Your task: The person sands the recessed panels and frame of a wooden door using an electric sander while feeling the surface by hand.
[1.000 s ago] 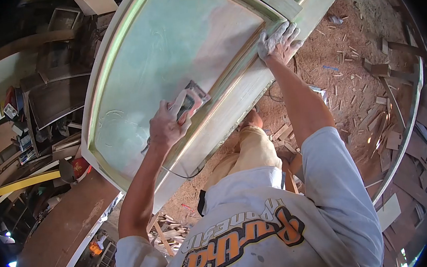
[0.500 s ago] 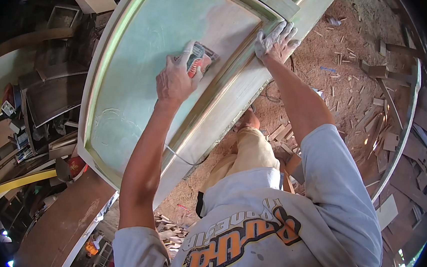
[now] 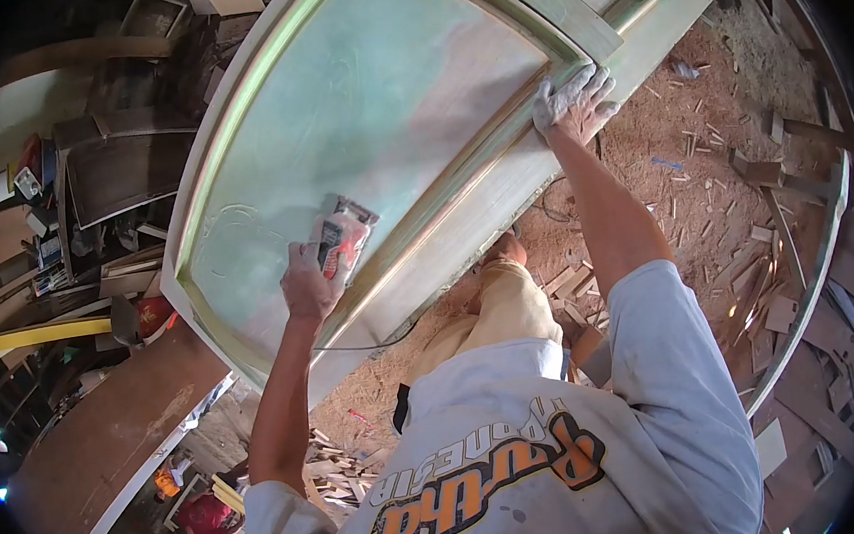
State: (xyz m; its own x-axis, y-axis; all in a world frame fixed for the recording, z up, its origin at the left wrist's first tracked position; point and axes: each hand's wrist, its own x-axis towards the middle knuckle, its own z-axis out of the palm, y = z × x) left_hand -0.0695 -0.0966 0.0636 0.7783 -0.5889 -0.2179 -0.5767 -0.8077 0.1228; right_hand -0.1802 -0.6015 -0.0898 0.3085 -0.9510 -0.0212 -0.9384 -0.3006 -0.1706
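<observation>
A large wooden panel with a pale green, dusty face and a raised frame lies in front of me. My left hand grips a red and grey power sander, its pad against the panel face near the lower frame edge. A thin cord runs from the sander side over the panel edge. My right hand, coated in white dust, rests with fingers spread on the frame near a corner and holds nothing.
Wood scraps and sawdust cover the floor at the right. A curved strip stands at the far right. A brown board lies at lower left, near a person in red. Stacked wood fills the left.
The sander in my left hand first went up the panel, then came back down and left. My right hand stays at the frame corner. A person in red now shows at lower left.
</observation>
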